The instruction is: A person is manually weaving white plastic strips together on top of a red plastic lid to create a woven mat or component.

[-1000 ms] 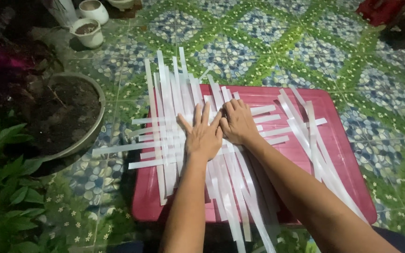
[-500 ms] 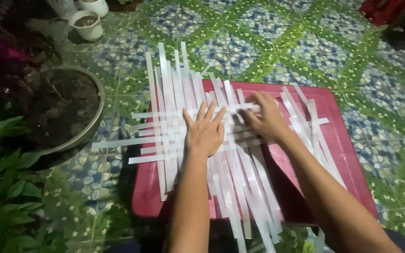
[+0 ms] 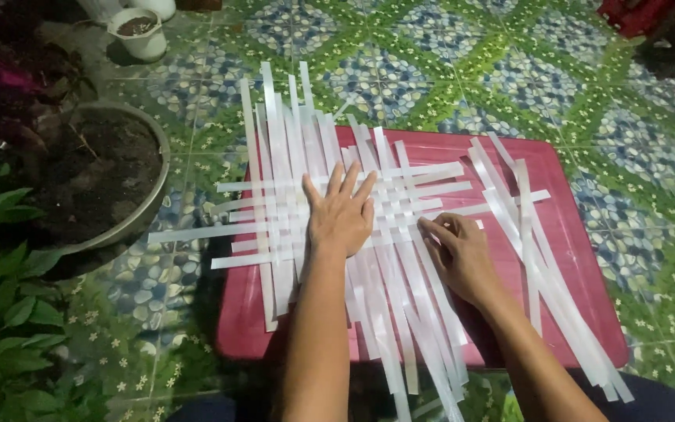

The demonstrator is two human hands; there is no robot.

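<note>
Several long white strips point(image 3: 291, 148) lie interwoven as a flat mat on a red plastic board point(image 3: 572, 234) on the floor. My left hand point(image 3: 341, 211) rests flat on the woven part, fingers spread, pressing it down. My right hand point(image 3: 458, 254) is lower and to the right, its fingers curled at the strips near the weave's right edge; whether it pinches one I cannot tell. A loose bundle of white strips point(image 3: 537, 250) lies diagonally on the board's right side.
The floor is green and blue patterned tile point(image 3: 400, 70). A large round planter with dark soil point(image 3: 95, 180) stands at the left beside green leafy plants point(image 3: 1, 312). A small white pot point(image 3: 141, 31) sits at the top left. Red things point(image 3: 634, 16) lie at the top right.
My right hand moved from beside the left hand to the right, then down toward me along the weave's right edge. My left hand stayed pressed on the weave.
</note>
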